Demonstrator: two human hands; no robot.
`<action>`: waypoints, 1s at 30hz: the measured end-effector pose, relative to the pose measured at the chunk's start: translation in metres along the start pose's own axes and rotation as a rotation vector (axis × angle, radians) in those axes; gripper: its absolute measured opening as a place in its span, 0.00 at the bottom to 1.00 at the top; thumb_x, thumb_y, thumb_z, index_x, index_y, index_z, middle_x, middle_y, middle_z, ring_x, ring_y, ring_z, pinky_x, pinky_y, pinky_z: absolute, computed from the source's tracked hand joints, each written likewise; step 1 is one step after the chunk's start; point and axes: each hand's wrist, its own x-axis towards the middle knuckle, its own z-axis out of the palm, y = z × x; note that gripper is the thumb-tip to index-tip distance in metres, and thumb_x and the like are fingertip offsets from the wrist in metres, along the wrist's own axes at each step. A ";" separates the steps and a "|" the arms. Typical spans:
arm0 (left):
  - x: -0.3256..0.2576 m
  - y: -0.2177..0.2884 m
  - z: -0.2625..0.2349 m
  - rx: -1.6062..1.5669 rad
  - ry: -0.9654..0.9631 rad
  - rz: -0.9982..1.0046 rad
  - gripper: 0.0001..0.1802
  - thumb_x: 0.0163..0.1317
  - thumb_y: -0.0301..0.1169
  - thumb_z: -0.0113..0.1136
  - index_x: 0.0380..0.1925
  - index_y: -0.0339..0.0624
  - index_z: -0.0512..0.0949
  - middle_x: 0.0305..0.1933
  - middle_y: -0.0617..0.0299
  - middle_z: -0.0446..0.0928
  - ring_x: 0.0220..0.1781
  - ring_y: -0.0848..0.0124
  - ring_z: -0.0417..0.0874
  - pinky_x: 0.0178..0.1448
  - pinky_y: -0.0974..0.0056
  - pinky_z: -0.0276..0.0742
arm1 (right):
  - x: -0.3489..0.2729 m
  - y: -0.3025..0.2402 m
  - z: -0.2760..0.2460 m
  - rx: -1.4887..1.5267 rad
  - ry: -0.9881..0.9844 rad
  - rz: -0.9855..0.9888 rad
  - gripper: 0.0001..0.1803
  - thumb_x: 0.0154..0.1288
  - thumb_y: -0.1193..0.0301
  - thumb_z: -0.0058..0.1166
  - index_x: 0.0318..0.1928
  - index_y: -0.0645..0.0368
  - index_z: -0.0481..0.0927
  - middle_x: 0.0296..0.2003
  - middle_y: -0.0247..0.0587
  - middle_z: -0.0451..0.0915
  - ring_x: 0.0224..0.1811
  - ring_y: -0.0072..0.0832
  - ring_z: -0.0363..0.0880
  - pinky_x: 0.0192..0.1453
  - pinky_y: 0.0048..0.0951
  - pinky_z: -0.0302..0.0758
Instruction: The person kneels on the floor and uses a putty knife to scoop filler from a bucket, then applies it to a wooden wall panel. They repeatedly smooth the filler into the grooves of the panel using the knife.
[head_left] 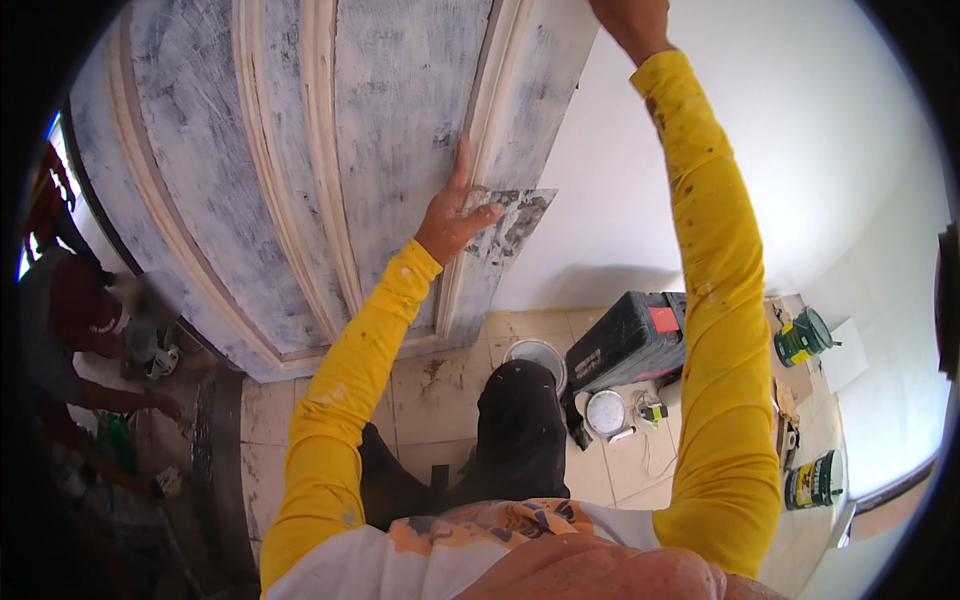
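Head cam: L hand grips a smeared flat plate, thumb over it, forefinger up, in front of panelled door nr its R edge. R hand up high, partly cut off, can't tell its grip. Blk tool case on tiled floor.

A head-worn fisheye looks forward and down from just above the chest
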 end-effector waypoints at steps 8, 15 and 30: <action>-0.001 0.012 -0.007 -0.185 -0.012 -0.123 0.47 0.66 0.31 0.63 0.79 0.38 0.47 0.85 0.58 0.44 0.84 0.67 0.47 0.80 0.66 0.47 | -0.134 -0.054 0.007 0.000 -0.050 0.012 0.40 0.54 0.85 0.52 0.69 0.45 0.74 0.64 0.42 0.77 0.63 0.51 0.72 0.70 0.48 0.66; -0.038 0.033 -0.016 -0.921 0.214 -0.323 0.30 0.68 0.28 0.61 0.68 0.31 0.68 0.69 0.51 0.73 0.65 0.63 0.78 0.70 0.61 0.70 | -0.215 -0.052 -0.048 0.263 -0.286 0.133 0.33 0.57 0.87 0.47 0.63 0.51 0.78 0.61 0.41 0.80 0.60 0.45 0.76 0.67 0.44 0.69; -0.129 0.036 -0.009 -1.155 0.405 -0.526 0.15 0.70 0.32 0.57 0.52 0.38 0.82 0.53 0.54 0.85 0.53 0.57 0.87 0.61 0.50 0.81 | -0.012 0.030 -0.052 1.052 0.154 0.621 0.18 0.73 0.71 0.53 0.59 0.63 0.79 0.52 0.45 0.84 0.55 0.32 0.79 0.65 0.31 0.73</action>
